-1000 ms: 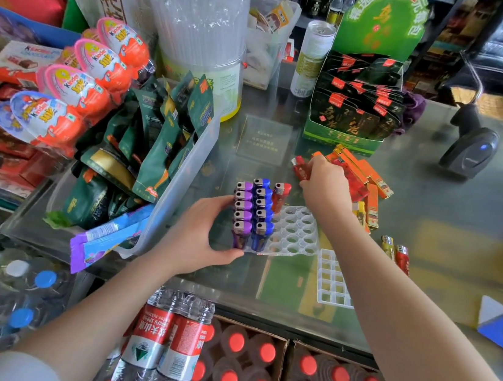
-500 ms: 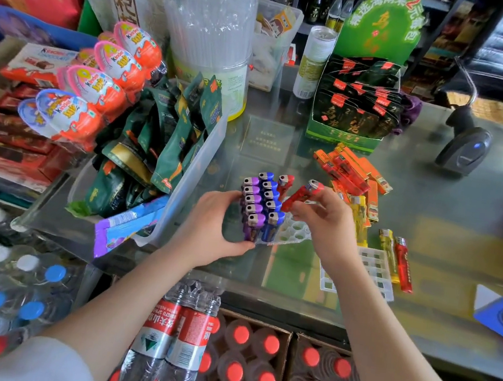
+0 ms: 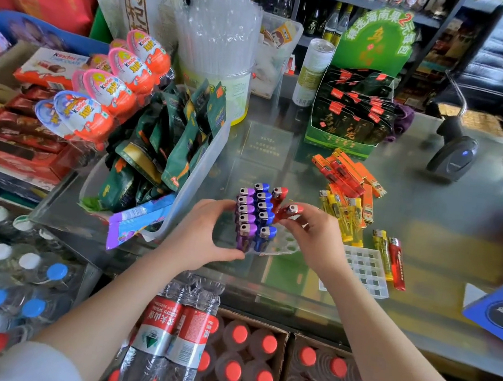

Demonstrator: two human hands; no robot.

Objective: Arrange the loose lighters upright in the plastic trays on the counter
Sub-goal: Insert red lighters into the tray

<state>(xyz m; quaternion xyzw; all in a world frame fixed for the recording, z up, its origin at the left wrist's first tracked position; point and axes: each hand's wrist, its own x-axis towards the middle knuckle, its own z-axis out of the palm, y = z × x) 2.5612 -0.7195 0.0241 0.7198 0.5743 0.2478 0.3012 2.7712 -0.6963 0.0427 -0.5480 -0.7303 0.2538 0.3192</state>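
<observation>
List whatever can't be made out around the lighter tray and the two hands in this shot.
Head view only:
- Clear plastic tray: near-left corner hidden under the left hand; far slots behind the purple and blue upright lighters.
- Red lighter: its lower body is covered by the right hand, so its target slot is unclear.
- Second white grid tray: left edge hidden by the right forearm.
- Lighter printing: too small.

Bare forearms and hands, a pale grey sleeve point(image 3: 38, 367) at the left shoulder
</observation>
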